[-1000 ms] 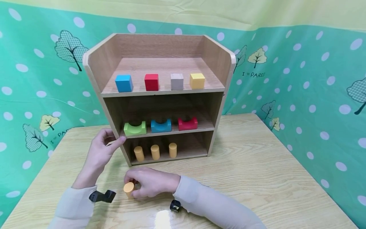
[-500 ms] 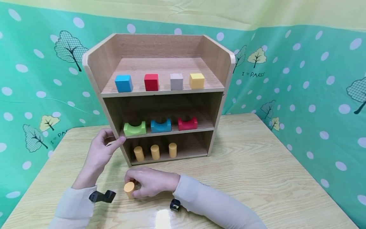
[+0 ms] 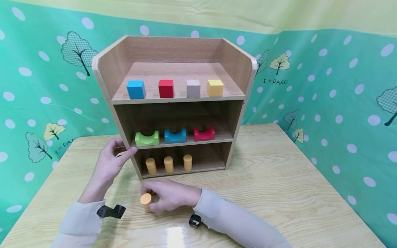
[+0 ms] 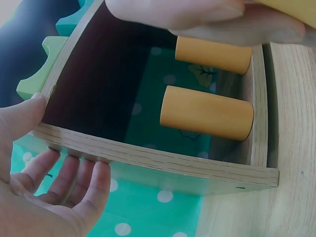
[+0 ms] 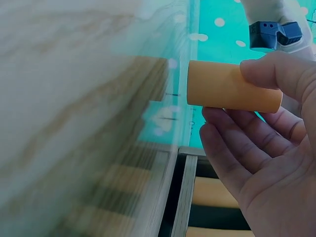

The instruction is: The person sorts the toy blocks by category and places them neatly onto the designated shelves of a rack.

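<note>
My right hand (image 3: 170,194) pinches a light orange wooden cylinder (image 3: 146,202) upright, between thumb and fingers, in front of the shelf. In the right wrist view the cylinder (image 5: 217,86) has one end close to the table; I cannot tell whether they touch. My left hand (image 3: 108,163) grips the left side panel of the wooden shelf (image 3: 186,102). Its thumb (image 4: 22,116) lies at the panel's front edge and its fingers on the outer face. Several matching cylinders (image 3: 169,165), apart from each other, stand on the bottom level.
A green arch block (image 3: 147,141), a blue one (image 3: 175,138) and a red one (image 3: 204,135) line the middle level. Blue (image 3: 136,90), red (image 3: 166,89), grey (image 3: 193,89) and yellow (image 3: 215,88) cubes stand on top. A patterned curtain (image 3: 325,86) hangs behind the table (image 3: 279,186).
My right hand has moved a little to the right and toward the shelf, carrying the cylinder. My left hand stays on the shelf's side panel.
</note>
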The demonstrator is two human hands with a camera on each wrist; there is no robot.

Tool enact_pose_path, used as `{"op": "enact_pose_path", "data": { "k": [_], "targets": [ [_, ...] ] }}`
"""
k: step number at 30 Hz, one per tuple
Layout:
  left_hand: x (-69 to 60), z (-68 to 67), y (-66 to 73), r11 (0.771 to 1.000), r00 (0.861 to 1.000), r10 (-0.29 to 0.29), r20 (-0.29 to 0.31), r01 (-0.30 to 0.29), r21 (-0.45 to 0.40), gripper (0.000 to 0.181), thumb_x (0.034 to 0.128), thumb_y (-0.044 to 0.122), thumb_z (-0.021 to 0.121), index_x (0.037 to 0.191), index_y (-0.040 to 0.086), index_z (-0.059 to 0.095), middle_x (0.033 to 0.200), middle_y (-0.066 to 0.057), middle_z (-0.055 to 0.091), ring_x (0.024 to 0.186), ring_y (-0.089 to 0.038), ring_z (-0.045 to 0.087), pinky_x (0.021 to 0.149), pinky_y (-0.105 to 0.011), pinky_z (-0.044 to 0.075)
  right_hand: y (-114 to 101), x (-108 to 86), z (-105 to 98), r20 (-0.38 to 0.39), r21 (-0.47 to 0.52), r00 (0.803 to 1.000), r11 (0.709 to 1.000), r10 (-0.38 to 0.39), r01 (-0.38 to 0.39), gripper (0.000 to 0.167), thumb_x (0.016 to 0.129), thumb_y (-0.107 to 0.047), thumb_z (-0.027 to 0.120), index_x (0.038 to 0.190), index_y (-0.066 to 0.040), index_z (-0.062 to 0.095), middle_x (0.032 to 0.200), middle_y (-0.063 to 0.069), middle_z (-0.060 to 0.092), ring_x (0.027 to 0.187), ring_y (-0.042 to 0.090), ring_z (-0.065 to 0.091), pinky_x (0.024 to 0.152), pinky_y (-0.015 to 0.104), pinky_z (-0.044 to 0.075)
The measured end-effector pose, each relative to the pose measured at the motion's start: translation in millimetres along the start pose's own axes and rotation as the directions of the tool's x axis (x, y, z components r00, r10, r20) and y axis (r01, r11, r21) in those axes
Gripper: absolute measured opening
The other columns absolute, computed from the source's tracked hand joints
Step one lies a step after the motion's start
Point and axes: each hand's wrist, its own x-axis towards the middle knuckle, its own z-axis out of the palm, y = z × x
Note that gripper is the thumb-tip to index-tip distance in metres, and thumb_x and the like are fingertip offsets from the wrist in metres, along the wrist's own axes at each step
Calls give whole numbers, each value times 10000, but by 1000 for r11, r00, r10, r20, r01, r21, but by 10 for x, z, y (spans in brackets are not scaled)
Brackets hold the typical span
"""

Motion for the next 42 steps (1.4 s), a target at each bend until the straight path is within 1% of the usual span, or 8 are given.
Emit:
{"op": "enact_pose_path", "data": {
  "k": [7,13,17,22,28,35,42],
  "targets": [
    [-4,1,9,1000,1000,-11,10,11,0,475,899,306,673,1211,7,476,1149,-39,498,1029,-141,476,779,-164,436,27,-117,-57,-17,2,999,999,36,-36,263,831,-185,700,1014,-201,511,915,-116,500,859,39,507,755,64,361],
    [0,-4,1,1000,1000,-7,9,7,-8,473,902,284,672,1224,1,472,1159,-36,494,1034,-134,472,771,-159,436,68,-222,-109,-46,27,997,998,54,-53,283,822,-165,703,1035,-181,517,938,-101,507,885,67,520,779,92,380],
    [2,-3,-5,1000,1000,-4,8,4,-5,459,904,270,670,1219,-2,477,1149,-33,496,1024,-133,477,752,-160,442,107,-285,-137,-59,44,996,997,63,-60,293,826,-166,694,1054,-186,511,959,-101,515,904,75,531,797,101,391],
    [3,-1,-5,1000,1000,-1,8,1,5,460,907,268,667,1220,-11,479,1148,-38,497,1020,-133,475,740,-165,446,144,-363,-176,-88,61,994,996,73,-67,286,833,-171,692,1057,-185,514,973,-107,529,916,59,530,814,118,404],
    [6,-4,-5,1000,1000,5,10,-5,-10,443,903,256,673,1204,-6,482,1137,-13,493,1016,-121,480,741,-161,448,174,-453,-226,-116,59,989,994,93,-87,278,838,-176,699,1050,-189,519,979,-114,530,919,49,526,817,138,426],
    [10,-7,-15,1000,1000,5,13,-5,-15,438,903,255,674,1203,-2,483,1131,-1,491,1013,-118,478,740,-163,448,200,-559,-284,-136,77,984,991,115,-105,283,838,-162,687,1069,-186,526,1014,-117,539,955,5,518,864,208,467],
    [10,-6,-13,1000,1000,5,14,-5,-13,442,904,256,672,1207,-4,482,1140,-8,489,1021,-124,476,745,-159,445,235,-676,-353,-155,109,975,983,161,-145,277,845,-154,686,1067,-197,526,1009,-122,549,956,11,533,859,218,473]
  ]
}}
